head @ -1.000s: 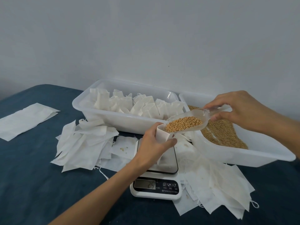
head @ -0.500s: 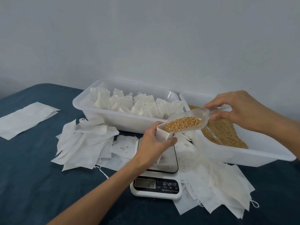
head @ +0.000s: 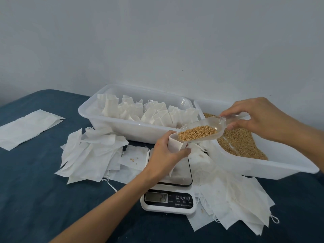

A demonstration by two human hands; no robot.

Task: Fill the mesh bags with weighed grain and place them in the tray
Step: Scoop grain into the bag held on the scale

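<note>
1. Left hand point(head: 164, 155), curled around an open white mesh bag point(head: 175, 143), holding it upright over the plate of the scale point(head: 169, 193).
2. Right hand point(head: 254, 118), pinching the handle of a clear plastic scoop point(head: 206, 128), thumb below and fingers above.
3. Scoop tilted slightly down toward the left, lip resting at the mouth of the bag, loaded with golden grain point(head: 198, 135).
4. Scale display lit, digits too faint to read with certainty.
5. Right of the scale, a white bin point(head: 263, 168) holding loose grain, just under the right hand.
6. Behind the scale, a white tray point(head: 122, 126) packed with filled bags point(head: 152, 113) standing upright in rows.
7. Flat empty bags point(head: 91, 153) piled left of the scale; another pile point(head: 242, 200) at its right, partly under the bin's edge.
8. Separate sheet of white fabric point(head: 28, 128) lying well apart at far left on the dark blue table point(head: 43, 199).
9. A few stray grains on one flat bag just left of the scale.
</note>
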